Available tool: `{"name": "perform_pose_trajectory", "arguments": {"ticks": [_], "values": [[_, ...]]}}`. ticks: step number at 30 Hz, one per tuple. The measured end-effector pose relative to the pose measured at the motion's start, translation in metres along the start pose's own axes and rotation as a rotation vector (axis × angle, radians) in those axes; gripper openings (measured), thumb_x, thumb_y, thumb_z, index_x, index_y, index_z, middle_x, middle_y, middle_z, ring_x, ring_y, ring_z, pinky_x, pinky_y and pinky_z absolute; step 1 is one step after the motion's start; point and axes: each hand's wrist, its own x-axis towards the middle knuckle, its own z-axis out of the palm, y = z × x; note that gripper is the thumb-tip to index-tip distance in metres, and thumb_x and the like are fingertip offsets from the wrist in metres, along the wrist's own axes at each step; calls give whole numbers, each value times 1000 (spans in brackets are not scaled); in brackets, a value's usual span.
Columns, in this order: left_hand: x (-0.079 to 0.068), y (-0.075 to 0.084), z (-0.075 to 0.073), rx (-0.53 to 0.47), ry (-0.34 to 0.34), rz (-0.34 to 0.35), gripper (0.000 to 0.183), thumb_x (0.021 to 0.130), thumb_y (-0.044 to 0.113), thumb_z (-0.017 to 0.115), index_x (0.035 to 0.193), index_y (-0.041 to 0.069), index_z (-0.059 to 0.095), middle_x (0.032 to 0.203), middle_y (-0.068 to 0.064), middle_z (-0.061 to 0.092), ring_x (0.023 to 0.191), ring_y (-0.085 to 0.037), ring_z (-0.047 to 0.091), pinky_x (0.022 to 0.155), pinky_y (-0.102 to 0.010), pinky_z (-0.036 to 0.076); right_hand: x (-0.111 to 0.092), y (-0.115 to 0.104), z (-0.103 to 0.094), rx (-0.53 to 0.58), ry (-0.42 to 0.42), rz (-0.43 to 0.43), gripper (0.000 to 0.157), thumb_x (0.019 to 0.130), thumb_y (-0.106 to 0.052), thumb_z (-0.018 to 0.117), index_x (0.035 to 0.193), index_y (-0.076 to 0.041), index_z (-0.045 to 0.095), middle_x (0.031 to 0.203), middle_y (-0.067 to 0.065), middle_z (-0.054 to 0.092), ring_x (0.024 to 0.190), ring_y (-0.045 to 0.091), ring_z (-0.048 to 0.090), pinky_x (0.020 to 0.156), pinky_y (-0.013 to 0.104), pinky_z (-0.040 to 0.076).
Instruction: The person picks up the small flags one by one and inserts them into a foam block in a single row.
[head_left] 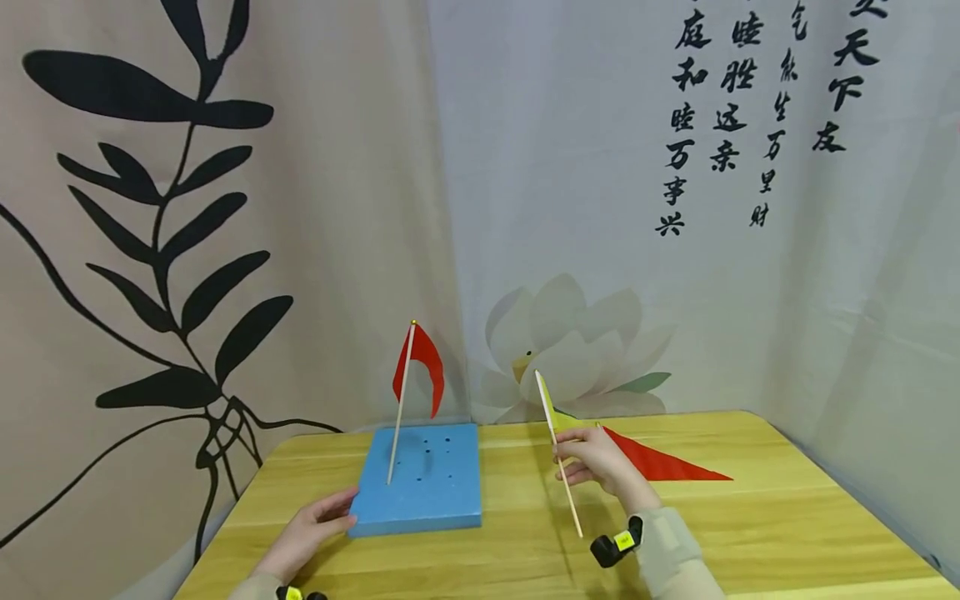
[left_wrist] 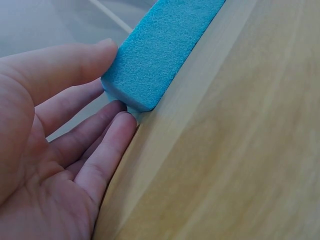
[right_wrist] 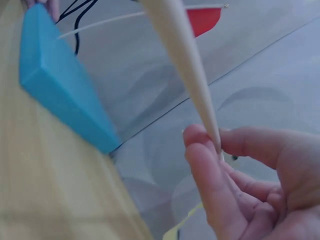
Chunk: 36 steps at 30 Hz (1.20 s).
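Right hand (head_left: 597, 457) pinches yellow flag (head_left: 552, 410) mid-stick between fingers above bench (head_left: 517, 558), leaving lower end free. Left hand (head_left: 315, 525) touches corner of blue block (head_left: 453, 502), thumb apart from fingers, apparently steadying it.

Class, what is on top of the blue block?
A red flag on a thin stick stands there beside small holes. The stick's lower tip, apparently inside the block, cannot be seen.

A pale beige cloth sleeve (head_left: 678, 562) and a small black wrist camera (head_left: 604, 551) bearing a yellow label (head_left: 624, 542) show at right; at left, a similar pale sleeve (head_left: 253, 589) and a black, yellow-labelled camera (head_left: 317, 596).
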Motion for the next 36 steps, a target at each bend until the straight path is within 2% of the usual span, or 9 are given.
{"name": "perform_pose_trajectory", "arguments": {"ticks": [10, 18, 23, 29, 36], "values": [[0, 2, -3, -3, 25, 1, 65, 90, 31, 70, 143, 0, 46, 143, -24, 44, 128, -41, 43, 98, -50, 44, 0, -40, 2, 51, -21, -92, 34, 91, -9, 64, 118, 11, 57, 84, 15, 64, 60, 21, 69, 55, 29, 58], [1, 2, -4, 21, 10, 5, 65, 91, 31, 70, 143, 0, 46, 143, -25, 44, 127, -41, 44, 97, -50, 45, 1, -78, 0, 34, -23, -142, 35, 91, -6, 63, 120, 11, 55, 81, 12, 66, 61, 23, 69, 55, 30, 58], [3, 1, -3, 34, 24, 4, 65, 90, 32, 71, 142, 0, 48, 141, -24, 46, 123, -38, 48, 95, -49, 46, 0, -96, -2, 12, -20, -161, 35, 91, -7, 64, 121, 10, 53, 81, 12, 67, 63, 23, 69, 57, 30, 58], [1, 1, -2, 23, 22, 5, 65, 90, 31, 70, 142, 0, 47, 141, -24, 46, 124, -38, 47, 95, -48, 46, 0, -110, 0, 9, -20, -161, 36, 92, -9, 63, 123, 6, 53, 81, 12, 66, 63, 23, 69, 58, 33, 59], [0, 0, -1, 13, 19, 9, 65, 90, 31, 70, 143, 0, 47, 142, -24, 46, 126, -40, 45, 95, -48, 47, 5, -115, 8, 18, -24, -178, 36, 92, -8, 63, 125, 3, 52, 82, 12, 66, 64, 24, 70, 54, 31, 58]]}}
